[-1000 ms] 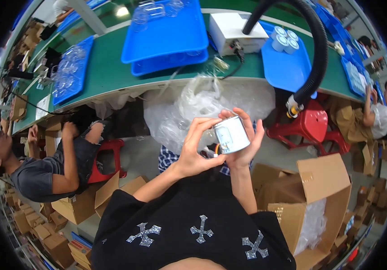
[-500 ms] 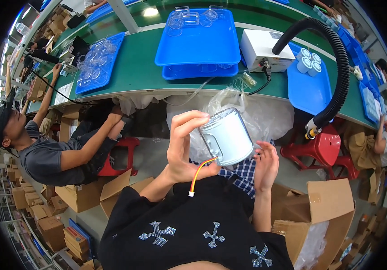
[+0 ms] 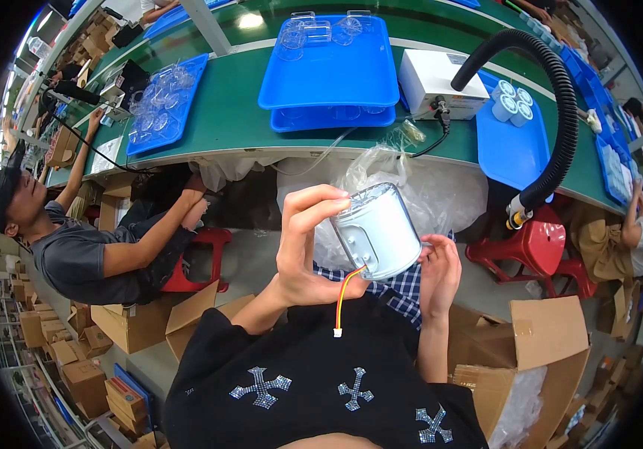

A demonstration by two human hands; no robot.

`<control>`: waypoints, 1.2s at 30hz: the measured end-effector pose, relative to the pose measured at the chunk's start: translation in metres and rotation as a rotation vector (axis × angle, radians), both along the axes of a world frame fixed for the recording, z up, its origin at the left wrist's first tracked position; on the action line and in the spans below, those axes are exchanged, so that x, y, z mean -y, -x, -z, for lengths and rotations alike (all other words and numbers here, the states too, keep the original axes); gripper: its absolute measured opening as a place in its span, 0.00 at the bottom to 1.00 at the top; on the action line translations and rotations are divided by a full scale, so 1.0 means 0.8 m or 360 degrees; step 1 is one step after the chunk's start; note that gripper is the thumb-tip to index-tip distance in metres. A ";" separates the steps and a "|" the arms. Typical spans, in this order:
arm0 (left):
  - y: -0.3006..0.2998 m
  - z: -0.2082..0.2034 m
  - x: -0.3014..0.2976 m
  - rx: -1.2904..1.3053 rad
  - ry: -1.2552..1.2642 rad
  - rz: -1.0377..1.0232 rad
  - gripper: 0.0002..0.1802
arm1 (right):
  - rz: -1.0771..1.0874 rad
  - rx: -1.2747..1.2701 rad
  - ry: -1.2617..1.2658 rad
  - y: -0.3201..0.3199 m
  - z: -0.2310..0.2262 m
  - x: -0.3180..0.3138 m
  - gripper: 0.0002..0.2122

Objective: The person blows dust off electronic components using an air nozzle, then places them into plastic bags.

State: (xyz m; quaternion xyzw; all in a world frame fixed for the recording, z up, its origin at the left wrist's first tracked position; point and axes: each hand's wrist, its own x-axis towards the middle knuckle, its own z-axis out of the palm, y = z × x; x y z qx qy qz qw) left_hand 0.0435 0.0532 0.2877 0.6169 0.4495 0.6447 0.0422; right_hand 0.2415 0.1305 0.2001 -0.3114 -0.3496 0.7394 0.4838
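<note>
Between the thumb and fingers of my left hand (image 3: 303,247) is a pale-blue cylindrical housing (image 3: 385,236) with a clear cover, held tilted in front of my chest. From its lower left side hangs a short red-and-yellow cable (image 3: 342,298) ending in a small white connector (image 3: 337,332). My right hand (image 3: 439,275) is beside the housing's right side, fingers loosely bent and apart, the fingertips at or near its edge; whether they touch cannot be made out.
Stacked blue trays (image 3: 329,75) with clear cups lie on the green bench (image 3: 239,97). A white box (image 3: 437,78) and black flexible hose (image 3: 572,112) stand right, beside a blue tray (image 3: 512,153) with pale cylinders. Cardboard boxes (image 3: 550,333) and a red stool (image 3: 527,243) flank me. A co-worker (image 3: 89,258) sits left.
The housing has turned slightly in my left hand, showing more of its side panel. Its cable has swung a little to the right. My right hand has moved slightly left, closer to it.
</note>
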 end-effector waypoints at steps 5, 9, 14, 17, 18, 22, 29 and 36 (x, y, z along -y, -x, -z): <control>-0.001 0.003 0.000 0.0027 0.0007 -0.0001 0.41 | -0.0044 0.0070 -0.0106 0.000 -0.008 -0.002 0.14; -0.007 0.006 -0.003 -0.0067 0.0025 -0.0052 0.40 | -0.0080 0.0229 -0.0733 0.018 -0.064 0.004 0.19; -0.013 0.006 -0.002 -0.0307 0.0043 -0.0131 0.39 | -0.0122 0.0476 -0.1386 0.048 -0.128 0.003 0.22; -0.014 0.009 -0.001 -0.0233 -0.0005 -0.0149 0.39 | -0.0156 0.0597 -0.1245 0.047 -0.121 -0.009 0.17; -0.013 0.009 0.000 -0.0212 -0.0007 -0.0123 0.39 | -0.0154 0.0603 -0.1242 0.046 -0.124 -0.010 0.17; -0.005 0.011 0.002 -0.0177 -0.0005 -0.0095 0.41 | -0.0008 0.0288 -0.0898 0.043 -0.122 -0.017 0.14; -0.003 0.013 -0.001 -0.0159 -0.0008 -0.0082 0.42 | 0.0127 0.0466 -0.0948 0.016 -0.103 -0.020 0.08; -0.004 0.011 -0.001 -0.0127 -0.0020 -0.0051 0.42 | 0.0190 0.0530 -0.1099 0.014 -0.097 -0.021 0.05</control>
